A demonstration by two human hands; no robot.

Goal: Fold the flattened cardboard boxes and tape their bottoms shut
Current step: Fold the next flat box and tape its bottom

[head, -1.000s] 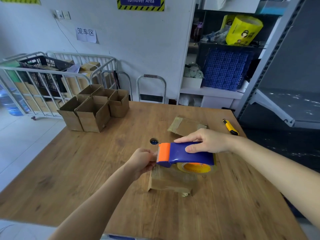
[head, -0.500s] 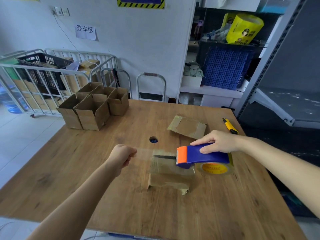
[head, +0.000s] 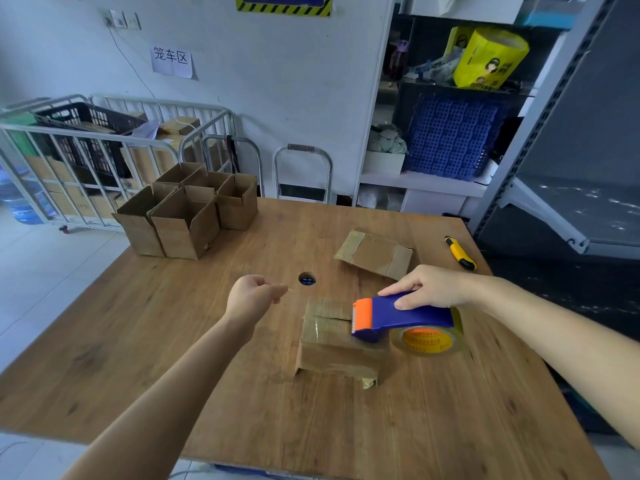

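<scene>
A small folded cardboard box (head: 332, 344) stands bottom up in the middle of the wooden table (head: 173, 341). My right hand (head: 429, 287) grips a blue and orange tape dispenser (head: 401, 315) with a clear tape roll, held over the box's right side. My left hand (head: 256, 296) is left of the box and pinches the end of a clear tape strip (head: 301, 297) stretched from the dispenser across the box top. A flattened cardboard box (head: 375, 252) lies behind the dispenser.
Several folded open boxes (head: 187, 216) stand at the table's far left. A yellow utility knife (head: 460, 252) lies at the far right edge. A cable hole (head: 307, 279) is in the tabletop. Metal cage carts (head: 86, 157) and shelving (head: 450, 133) stand behind the table.
My left hand has pulled the tape end away to the left while my right hand moved the dispenser to the right, stretching a strip across the box top.
</scene>
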